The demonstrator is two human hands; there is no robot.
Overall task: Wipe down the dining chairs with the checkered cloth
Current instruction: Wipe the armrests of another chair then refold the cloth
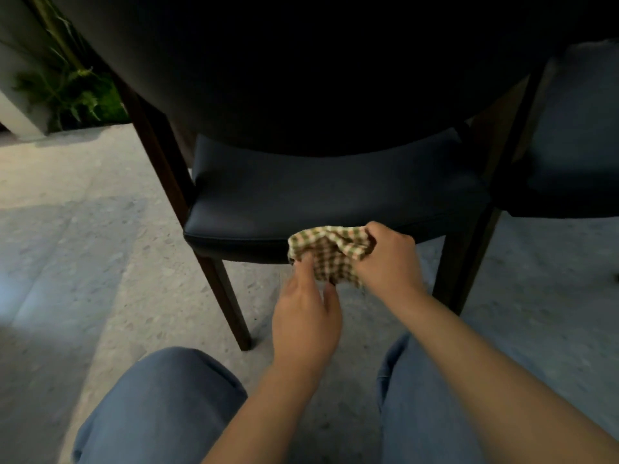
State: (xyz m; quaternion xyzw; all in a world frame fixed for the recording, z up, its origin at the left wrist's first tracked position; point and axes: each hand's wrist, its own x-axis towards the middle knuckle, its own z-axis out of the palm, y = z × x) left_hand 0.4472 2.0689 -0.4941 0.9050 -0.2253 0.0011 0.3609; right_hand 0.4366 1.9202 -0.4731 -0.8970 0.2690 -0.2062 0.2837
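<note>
Before the dining chair [301, 199], right hand [388, 259] and left hand [306, 316] pinch the checkered cloth [330, 252].

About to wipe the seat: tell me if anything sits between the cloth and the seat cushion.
Nothing visible does. The checkered cloth, held by the right hand and left hand, is at the front edge of the bare seat cushion.

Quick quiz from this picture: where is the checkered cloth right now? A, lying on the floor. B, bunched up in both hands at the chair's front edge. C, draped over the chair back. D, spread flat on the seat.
B: the cloth is crumpled between the right hand, which grips it, and the left hand, whose fingers pinch its lower edge, in front of the chair seat's front edge.
</note>
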